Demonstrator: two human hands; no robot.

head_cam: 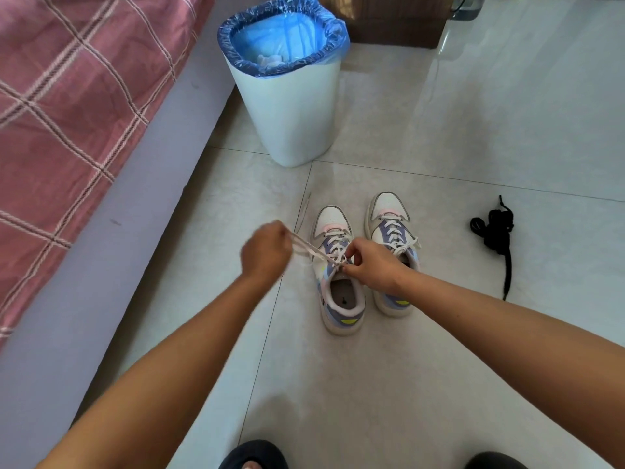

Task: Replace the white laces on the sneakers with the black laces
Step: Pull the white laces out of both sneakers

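1. Two sneakers stand side by side on the tiled floor (439, 367), toes pointing away; the left sneaker (338, 299) sits slightly nearer than the right sneaker (392, 228).
2. The left hand (267, 250) is closed into a fist around a strand of the white lace (306, 248), which runs taut from the left sneaker's upper eyelets out to the left.
3. The right hand (372, 265) pinches the lace at the top of the left sneaker's tongue; its fingertips are partly hidden, so the exact grip is hard to make out.
4. The right forearm covers part of the right sneaker's heel.
5. The black laces (495, 231) lie bundled on the floor, well apart to the right of the sneakers.
6. A white bin (291, 113) with a blue liner stands beyond the sneakers, beside a bed (67, 96) with a pink checked cover.
7. Dark footwear is cut off at the bottom edge.
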